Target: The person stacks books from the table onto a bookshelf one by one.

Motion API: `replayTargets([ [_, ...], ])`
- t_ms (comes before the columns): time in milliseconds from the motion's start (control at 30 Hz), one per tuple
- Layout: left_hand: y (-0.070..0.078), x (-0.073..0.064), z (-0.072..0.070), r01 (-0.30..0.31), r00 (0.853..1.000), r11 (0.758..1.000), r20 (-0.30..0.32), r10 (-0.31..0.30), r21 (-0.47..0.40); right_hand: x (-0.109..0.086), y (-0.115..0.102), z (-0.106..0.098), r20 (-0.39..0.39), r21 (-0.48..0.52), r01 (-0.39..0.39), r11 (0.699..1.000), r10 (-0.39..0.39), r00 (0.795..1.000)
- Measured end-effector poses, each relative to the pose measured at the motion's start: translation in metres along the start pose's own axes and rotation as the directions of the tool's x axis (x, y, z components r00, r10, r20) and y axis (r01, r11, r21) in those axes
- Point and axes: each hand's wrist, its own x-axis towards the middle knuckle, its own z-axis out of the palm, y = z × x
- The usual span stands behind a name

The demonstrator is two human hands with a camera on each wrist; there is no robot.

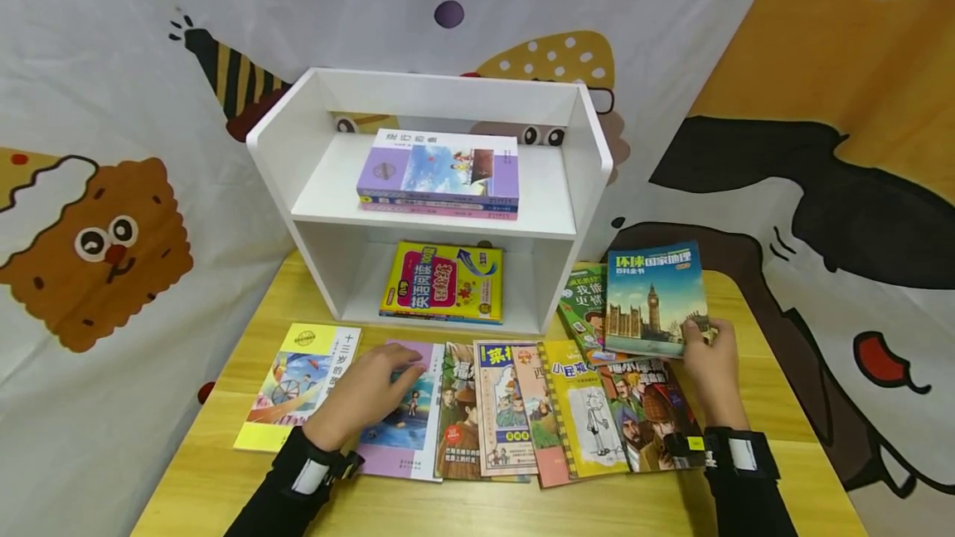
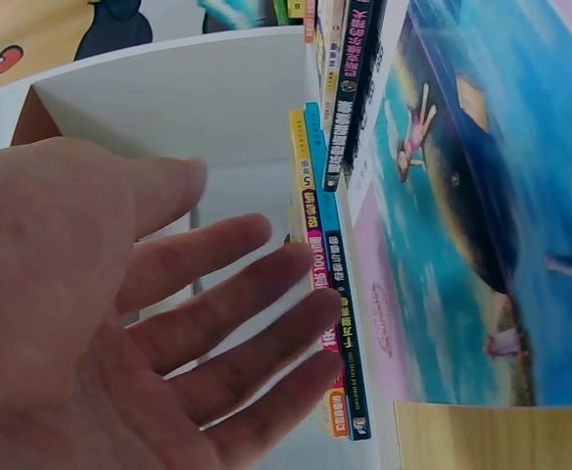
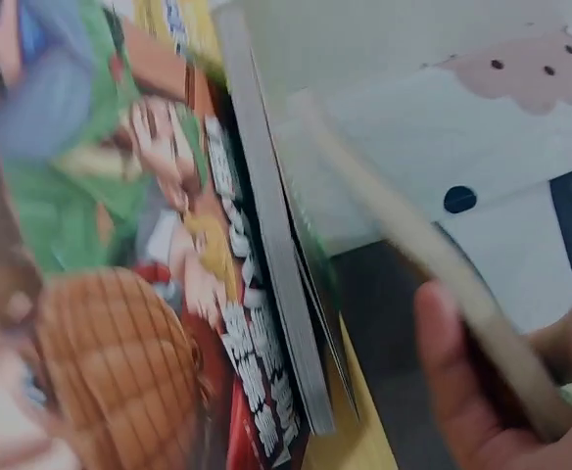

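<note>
My right hand (image 1: pixel 714 367) grips the lower right corner of a blue geography book (image 1: pixel 655 301) with a clock tower on its cover. In the right wrist view that book's pale edge (image 3: pixel 423 250) sits between thumb and fingers, lifted above the row. Partly behind it lies a green book (image 1: pixel 585 313). Below is a comic-style book (image 1: pixel 649 421) with a brown-capped figure. My left hand (image 1: pixel 367 396) hovers over a purple book (image 1: pixel 406 429) with a blue sea picture; its fingers look loosely extended and hold nothing in the left wrist view.
A white two-tier shelf (image 1: pixel 440 226) stands behind the row. A purple book stack (image 1: pixel 440 168) lies on top, and a yellow English reading book (image 1: pixel 443 282) lies below with another under it. Left is a yellow-and-white book (image 1: pixel 298 384); several overlapping books (image 1: pixel 507 404) fill the middle of the wooden table (image 1: pixel 462 512).
</note>
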Motion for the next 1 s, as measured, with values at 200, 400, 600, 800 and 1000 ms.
replayTargets([
  [200,0.003,0.004,-0.004,-0.027,0.997,1.0,-0.072,0.027,-0.01,-0.02,-0.009,-0.005,-0.07,0.389,0.141,0.91,-0.123,0.99],
  [400,0.006,0.007,-0.007,-0.02,0.997,0.998,-0.075,0.015,-0.066,-0.038,-0.019,-0.007,0.005,0.78,0.29,0.554,-0.469,0.883],
  [600,0.015,0.017,-0.029,-0.092,0.989,0.958,-0.136,0.057,-0.271,-0.063,-0.041,-0.006,0.139,0.837,0.275,0.473,-0.67,0.729],
  [800,0.044,0.029,-0.052,-0.259,0.963,0.878,-0.174,0.204,-0.402,-0.082,-0.061,0.009,0.293,0.623,0.432,0.651,-0.708,0.643],
  [1000,0.073,0.036,-0.058,-0.351,0.936,0.809,-0.141,0.323,-0.472,-0.09,-0.067,0.036,0.41,0.438,0.532,0.725,-0.688,0.599],
])
